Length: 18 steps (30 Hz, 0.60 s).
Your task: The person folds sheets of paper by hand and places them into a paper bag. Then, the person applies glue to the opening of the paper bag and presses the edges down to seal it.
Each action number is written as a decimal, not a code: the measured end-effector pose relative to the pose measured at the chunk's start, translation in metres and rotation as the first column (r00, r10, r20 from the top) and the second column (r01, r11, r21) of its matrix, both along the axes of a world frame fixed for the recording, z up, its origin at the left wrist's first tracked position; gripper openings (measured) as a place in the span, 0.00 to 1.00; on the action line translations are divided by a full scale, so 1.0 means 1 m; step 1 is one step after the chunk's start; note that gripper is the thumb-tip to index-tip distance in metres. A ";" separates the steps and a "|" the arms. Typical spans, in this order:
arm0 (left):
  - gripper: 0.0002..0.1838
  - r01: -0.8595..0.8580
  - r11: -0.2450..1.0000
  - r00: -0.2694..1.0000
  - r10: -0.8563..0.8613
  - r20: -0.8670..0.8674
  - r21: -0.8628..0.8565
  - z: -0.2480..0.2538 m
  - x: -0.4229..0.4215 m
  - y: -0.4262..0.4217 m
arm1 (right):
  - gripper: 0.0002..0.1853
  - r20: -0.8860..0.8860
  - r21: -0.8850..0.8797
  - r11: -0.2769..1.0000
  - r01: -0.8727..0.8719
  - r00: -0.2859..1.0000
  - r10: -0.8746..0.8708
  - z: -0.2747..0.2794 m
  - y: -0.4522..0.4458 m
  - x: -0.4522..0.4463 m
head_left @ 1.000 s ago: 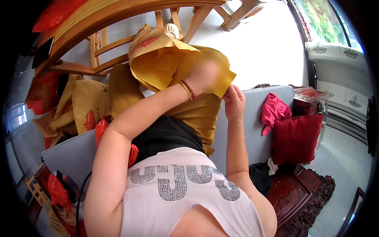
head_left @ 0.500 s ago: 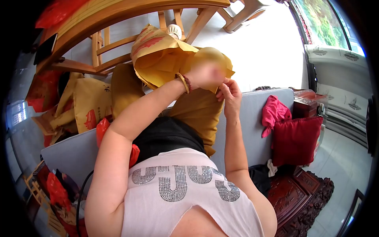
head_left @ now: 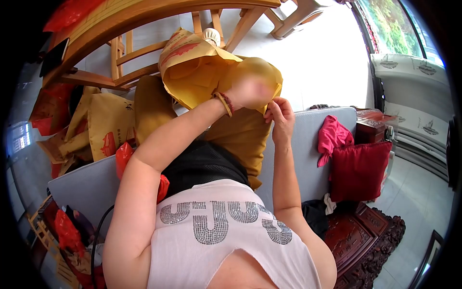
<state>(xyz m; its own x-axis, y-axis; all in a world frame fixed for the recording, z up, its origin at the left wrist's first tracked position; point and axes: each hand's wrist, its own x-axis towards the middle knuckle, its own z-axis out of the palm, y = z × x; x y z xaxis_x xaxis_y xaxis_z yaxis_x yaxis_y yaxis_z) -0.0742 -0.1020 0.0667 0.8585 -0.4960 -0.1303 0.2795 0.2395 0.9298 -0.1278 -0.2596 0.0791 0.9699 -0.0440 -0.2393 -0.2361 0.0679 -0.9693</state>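
A large yellow-brown paper bag (head_left: 190, 72) with red print lies over my knees, its open mouth facing me. My left hand (head_left: 250, 91), with bracelets at the wrist, is at the bag's right part; a blur covers its fingers, so its grip cannot be made out. Just right of it, my right hand (head_left: 280, 113) pinches the edge of the paper between thumb and fingers. The two hands are close together at the bag's right corner.
A wooden table (head_left: 159, 17) stands in front, with a dark phone (head_left: 54, 58) at its left edge. More paper bags (head_left: 110, 127) are at the left. Right of me are a grey seat cushion (head_left: 308, 159), a pink cloth (head_left: 333, 139) and a red pillow (head_left: 361, 171).
My left hand has moved slightly right and the right hand slightly left, bringing them closer together. The bag's right corner has been drawn in between them.
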 end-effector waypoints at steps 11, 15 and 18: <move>0.08 0.013 0.994 1.000 -0.014 0.009 0.108 0.002 0.000 -0.002 | 0.04 0.025 0.014 1.000 0.003 1.000 -0.004 0.002 0.000 -0.002; 0.08 0.003 0.995 1.000 -0.004 0.011 0.104 0.001 0.000 -0.003 | 0.05 0.023 -0.014 1.000 0.024 0.999 -0.024 0.007 0.004 -0.001; 0.08 0.006 0.996 1.000 -0.007 0.002 0.087 0.001 0.000 -0.003 | 0.06 0.034 0.000 1.000 0.031 0.999 -0.031 0.007 0.005 -0.002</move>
